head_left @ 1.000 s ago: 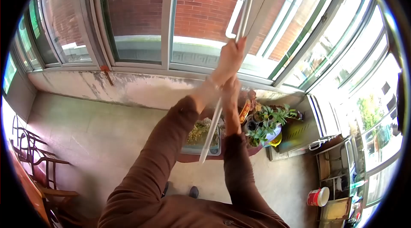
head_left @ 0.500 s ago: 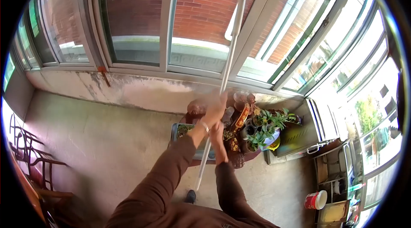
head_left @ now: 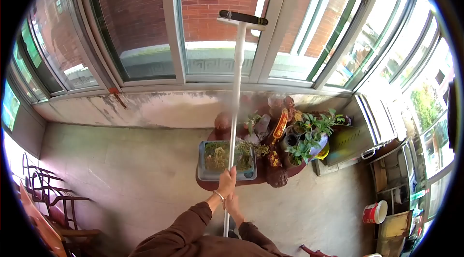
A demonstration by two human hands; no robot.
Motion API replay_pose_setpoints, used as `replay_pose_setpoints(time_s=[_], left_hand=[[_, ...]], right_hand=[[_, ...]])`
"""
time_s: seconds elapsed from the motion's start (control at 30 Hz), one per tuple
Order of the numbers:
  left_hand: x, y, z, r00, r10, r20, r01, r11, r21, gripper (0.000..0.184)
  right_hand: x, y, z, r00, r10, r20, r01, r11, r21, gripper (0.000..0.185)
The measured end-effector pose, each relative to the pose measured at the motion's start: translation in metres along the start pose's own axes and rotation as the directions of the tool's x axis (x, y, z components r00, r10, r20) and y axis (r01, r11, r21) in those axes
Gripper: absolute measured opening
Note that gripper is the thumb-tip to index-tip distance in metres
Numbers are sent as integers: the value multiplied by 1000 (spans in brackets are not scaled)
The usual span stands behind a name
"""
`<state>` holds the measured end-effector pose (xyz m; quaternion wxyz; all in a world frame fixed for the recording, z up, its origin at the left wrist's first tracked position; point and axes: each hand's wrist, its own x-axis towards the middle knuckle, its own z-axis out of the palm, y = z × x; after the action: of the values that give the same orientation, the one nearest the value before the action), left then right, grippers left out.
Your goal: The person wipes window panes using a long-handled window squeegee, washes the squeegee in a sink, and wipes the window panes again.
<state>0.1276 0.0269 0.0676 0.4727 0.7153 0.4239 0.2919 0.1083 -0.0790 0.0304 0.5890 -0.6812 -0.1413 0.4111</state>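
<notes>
I hold a long-handled window squeegee [head_left: 235,107] by its white pole, which rises from near my body toward the window [head_left: 212,20]. Its wide head [head_left: 242,18], with a dark strip along the top, shows in front of the glass; whether it touches the pane I cannot tell. My left hand [head_left: 226,182], with a bracelet at the wrist, is wrapped round the pole. Just below it my right hand [head_left: 233,205] is also closed round the pole, its fingers partly hidden. Behind the pole, a clear plastic tub [head_left: 207,176] of plants sits on a dark reddish-brown table [head_left: 205,184].
Potted plants [head_left: 309,141] and a carved brown figure [head_left: 276,177] with a red-and-gold plaque [head_left: 280,124] crowd the table. A bucket [head_left: 375,212] stands by shelves on the right. Metal chairs [head_left: 48,187] are at the left, and a low wall [head_left: 169,107] runs under the windows.
Both hands have come down and back toward my body with the squeegee. Its head, out of view before, now shows in front of the window. The view has shifted slightly.
</notes>
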Motion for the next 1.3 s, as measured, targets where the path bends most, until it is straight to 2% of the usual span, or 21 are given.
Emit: replay_pose_setpoints(time_s=[0.17,0.27,0.37,0.53,0.67,0.77,0.8,0.83,0.9,0.93,1.0,1.03,1.07,1.17,1.2,1.27,1.3], left_hand=[[-28,-27,1,993,-117,23,116,991,69,61],[-35,-47,4,974,-214,72,209,975,73,60],[-38,-58,9,982,-184,32,184,983,25,59],[-37,-68,8,982,-187,20,185,981,59,57],[-60,-92,1,949,-316,8,314,945,86,57],[-74,-97,-10,909,-409,76,397,908,134,60],[-80,-95,-8,871,-483,91,474,874,109,63],[-89,-97,-9,874,-479,79,465,873,147,63],[-77,-88,-6,901,-432,35,419,888,190,65],[-76,-59,-19,902,-423,86,409,902,139,65],[-74,-52,-24,854,-502,136,502,864,38,64],[-80,-48,-29,824,-541,170,549,836,-4,64],[-81,-43,-33,804,-557,209,587,800,-126,60],[-82,-8,-51,848,-480,223,529,784,-325,56],[-81,11,-57,882,-436,180,472,810,-349,51],[-75,60,-78,868,-425,256,496,734,-465,49],[-70,81,-89,861,-416,294,509,689,-516,47]], right_hand=[[-18,57,2,999,51,-7,-52,998,-25,39],[-23,61,3,996,84,6,-83,996,-10,42],[-24,63,5,994,111,1,-111,994,-6,47],[-24,55,11,986,164,1,-164,985,46,56],[-42,77,20,959,284,14,-284,956,79,56],[-52,100,25,921,386,49,-389,917,88,54],[-55,99,26,902,429,47,-431,898,87,54],[-58,97,25,884,465,46,-467,881,80,53],[-60,82,17,925,379,10,-379,925,-12,54],[-65,85,19,944,329,-26,-330,941,-73,55],[-84,83,24,967,245,-71,-253,953,-163,56],[-91,79,24,971,231,-66,-238,957,-163,55],[-97,75,21,972,227,-55,-233,962,-145,55],[-105,33,19,973,228,-18,-229,970,-80,54],[-106,14,21,977,215,-4,-215,975,-62,54],[-105,-23,25,990,143,15,-142,989,-44,54],[-91,-25,30,998,-70,5,70,993,-98,54]])
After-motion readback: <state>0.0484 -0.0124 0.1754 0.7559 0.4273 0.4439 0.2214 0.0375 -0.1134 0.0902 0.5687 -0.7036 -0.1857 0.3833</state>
